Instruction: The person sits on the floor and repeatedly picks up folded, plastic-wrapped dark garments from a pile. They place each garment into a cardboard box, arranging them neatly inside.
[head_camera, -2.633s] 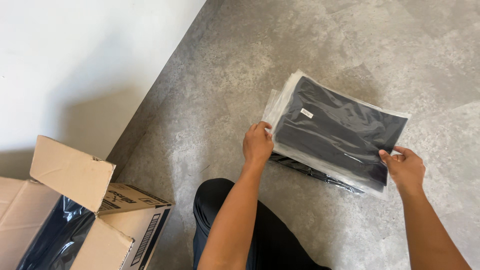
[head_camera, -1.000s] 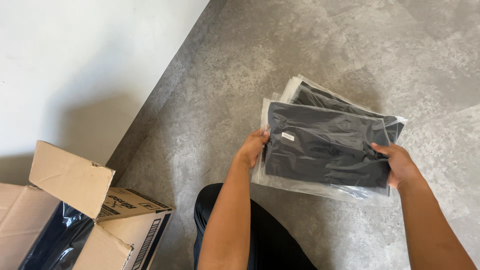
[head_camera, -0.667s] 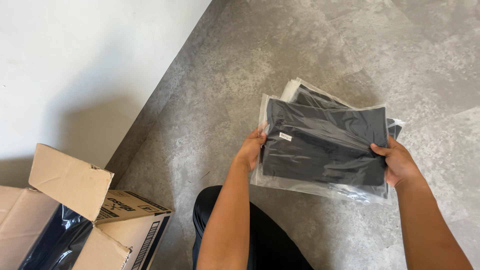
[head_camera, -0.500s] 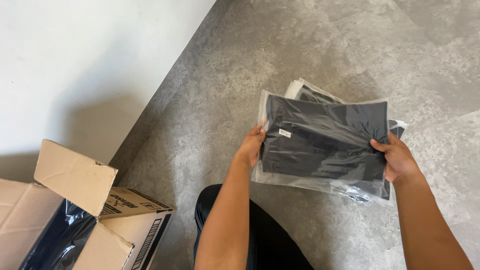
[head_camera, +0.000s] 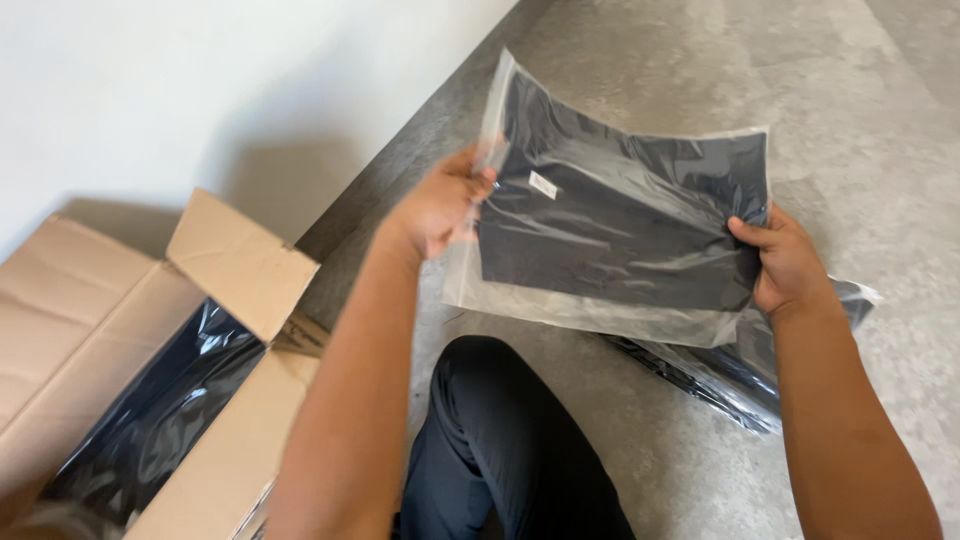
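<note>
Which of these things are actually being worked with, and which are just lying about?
In use:
left hand
right hand
bagged dark garment, held by both hands
stack of bagged garments on the floor

Lying about:
open cardboard box with black liner
white wall

A plain white wall (head_camera: 200, 90) meets a mottled grey concrete-look floor (head_camera: 650, 60) along a diagonal line. Soft daylight falls evenly across both. A dim shadow lies on the wall low down, near the floor edge.

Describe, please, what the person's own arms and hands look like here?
Both forearms are bare, with no sleeves in view. The left hand and right hand wear no gloves, and no rings, watch or bracelet show. Dark trousers cover the leg below.
</note>
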